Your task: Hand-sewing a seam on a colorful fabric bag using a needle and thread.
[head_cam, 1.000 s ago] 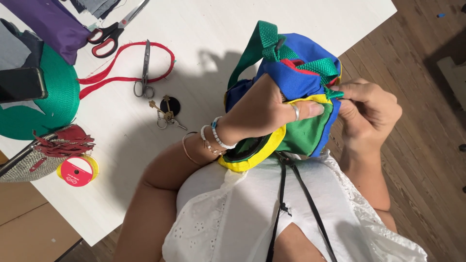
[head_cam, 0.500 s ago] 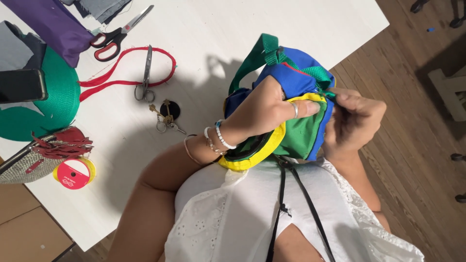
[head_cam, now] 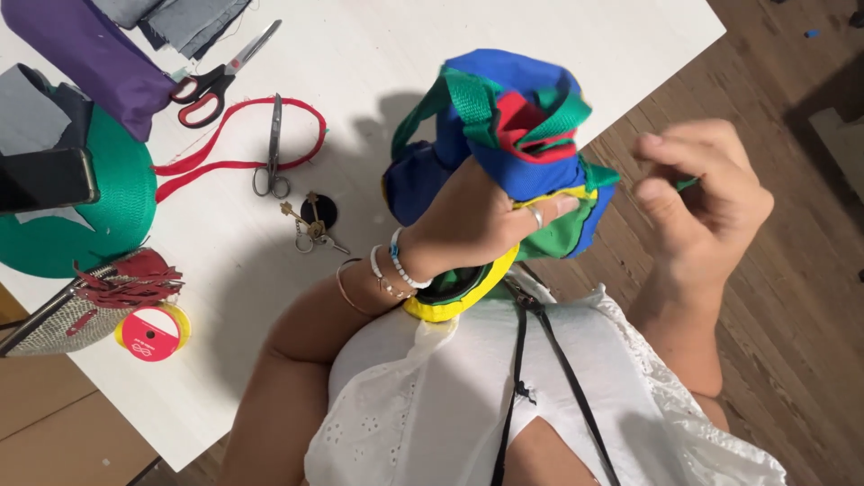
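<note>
The left hand [head_cam: 490, 220] is closed around a bunched multicoloured fabric bag [head_cam: 513, 135], blue, green, red and yellow, and holds it up above the near edge of the white bench [head_cam: 558, 36], just in front of the person's chest; a ring shows on one finger and bracelets circle the wrist. A green webbing strap [head_cam: 477, 103] runs over the top of the bag. The right hand [head_cam: 697, 193] is apart from the bag, off to its right over the wooden floor [head_cam: 792, 342], with thumb and fingertips pinched together on a small green scrap that is too small to make out clearly. On the bench to the left lie a bunch of keys [head_cam: 310, 225], small dark scissors [head_cam: 272, 153] across a red ribbon [head_cam: 243, 135], red-handled scissors [head_cam: 216, 76], a roll of green webbing [head_cam: 108, 207] and a red spool [head_cam: 148, 333].
</note>
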